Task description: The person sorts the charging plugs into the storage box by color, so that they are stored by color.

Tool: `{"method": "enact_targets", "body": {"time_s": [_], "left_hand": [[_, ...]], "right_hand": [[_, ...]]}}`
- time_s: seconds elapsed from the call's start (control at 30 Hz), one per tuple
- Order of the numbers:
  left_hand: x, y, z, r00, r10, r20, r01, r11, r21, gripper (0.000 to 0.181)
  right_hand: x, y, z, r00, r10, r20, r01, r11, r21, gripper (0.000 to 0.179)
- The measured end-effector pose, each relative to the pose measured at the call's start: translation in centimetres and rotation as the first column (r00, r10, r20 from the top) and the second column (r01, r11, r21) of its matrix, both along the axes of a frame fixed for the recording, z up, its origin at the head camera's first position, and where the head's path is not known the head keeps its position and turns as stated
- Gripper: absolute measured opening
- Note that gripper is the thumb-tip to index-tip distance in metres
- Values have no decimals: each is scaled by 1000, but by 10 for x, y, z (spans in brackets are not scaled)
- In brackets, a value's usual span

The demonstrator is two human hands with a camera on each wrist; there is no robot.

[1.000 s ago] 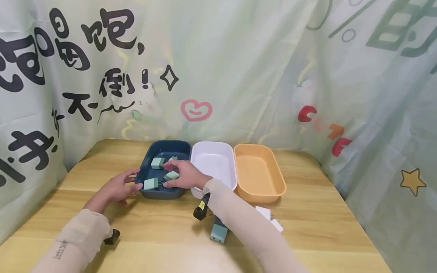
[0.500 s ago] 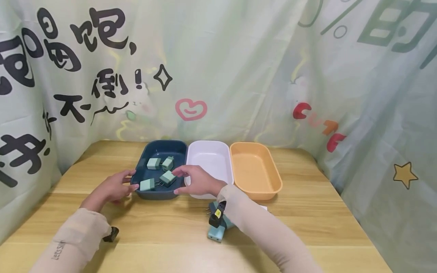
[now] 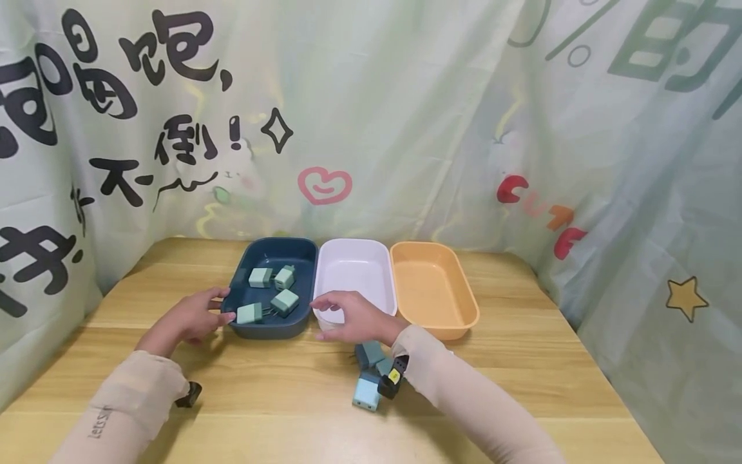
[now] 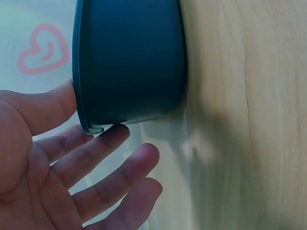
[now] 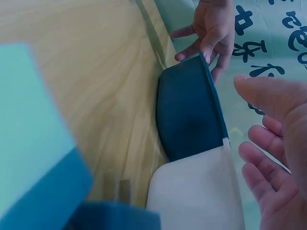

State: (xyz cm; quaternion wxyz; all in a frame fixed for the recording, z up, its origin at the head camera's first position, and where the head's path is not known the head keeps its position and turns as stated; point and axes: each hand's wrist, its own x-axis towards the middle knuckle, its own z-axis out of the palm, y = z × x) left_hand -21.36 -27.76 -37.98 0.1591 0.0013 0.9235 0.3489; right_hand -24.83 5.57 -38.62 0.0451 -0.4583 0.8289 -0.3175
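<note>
My left hand [image 3: 194, 316] holds the left side of a dark blue tray [image 3: 272, 331]. In the left wrist view its thumb [image 4: 53, 108] rests on the rim and fingertips touch the outer wall, the other fingers spread apart. Inside that tray lie several pale green plug chargers [image 3: 285, 301], prongs showing on some. My right hand [image 3: 356, 319] hovers over the near edge of a white tray [image 3: 356, 254], thumb and fingers apart, nothing between them. Below the right wrist, teal-blue chargers [image 3: 366, 394] lie clustered on the table, partly hidden by the wrist camera.
An orange tray [image 3: 437, 290] stands against the white one, so the three trays form a row. The wooden table [image 3: 278, 406] runs back to a printed curtain [image 3: 394, 129]. A charger [image 5: 33, 134] looms close and blurred in the right wrist view.
My right hand has let go of a pale green charger in the blue tray and drawn back rightward to the white tray. My left hand keeps its place at the blue tray.
</note>
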Motion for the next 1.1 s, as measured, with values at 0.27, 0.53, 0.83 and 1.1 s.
{"method": "enact_targets", "body": {"time_s": [0.27,0.53,0.83,1.1], "left_hand": [[-1,0,3,1000,1,19,-1,1000,-2,74],[-1,-2,3,1000,-3,19,3,1000,-2,76],[0,-2,-2,1000,-4,20,4,1000,6,77],[-1,-1,3,1000,-9,17,9,1000,6,75]], "right_hand": [[10,23,-5,999,-30,41,31,999,-23,52],[23,46,-6,998,-67,-4,66,997,-46,50],[39,84,-14,996,-83,33,85,993,-79,46],[48,106,-19,993,-83,86,88,994,-57,47]]}}
